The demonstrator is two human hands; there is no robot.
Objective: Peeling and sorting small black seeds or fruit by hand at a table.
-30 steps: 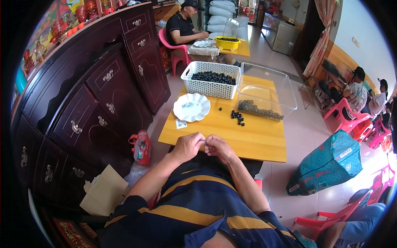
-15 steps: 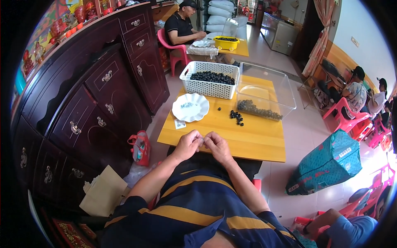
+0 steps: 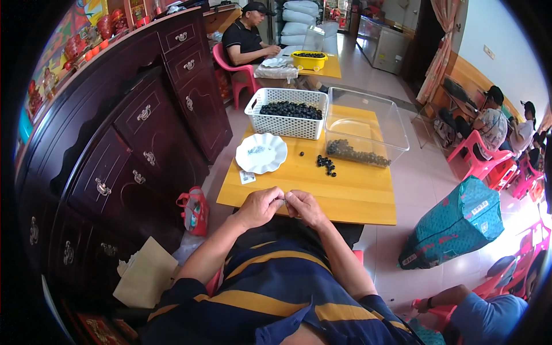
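Note:
Over the near edge of the yellow wooden table [image 3: 351, 201], my left hand [image 3: 262, 207] and my right hand [image 3: 306, 208] meet with thumbs and fingers pinched together. Whatever is between the fingertips is too small and covered to name. Beyond them lie several small black round pieces [image 3: 326, 164] in a loose cluster, plus a single one [image 3: 302, 154] apart. A white scalloped plate [image 3: 275, 164] at the left holds small bluish bits. Behind it stands a white perforated basket [image 3: 282, 125] full of black pieces. To its right, a clear plastic bin [image 3: 397, 129] contains more small dark pieces.
A dark wooden cabinet [image 3: 155, 126] runs along the left. A red bag [image 3: 194, 213] sits on the floor beside it. At the right stands a large teal bag [image 3: 454, 227]. Another person [image 3: 244, 40] works at a far table with a yellow basket [image 3: 309, 61]; others sit at right.
My hands have shifted slightly downward in the picture and stay pinched together. The view has tilted a little. Objects on the table lie as before.

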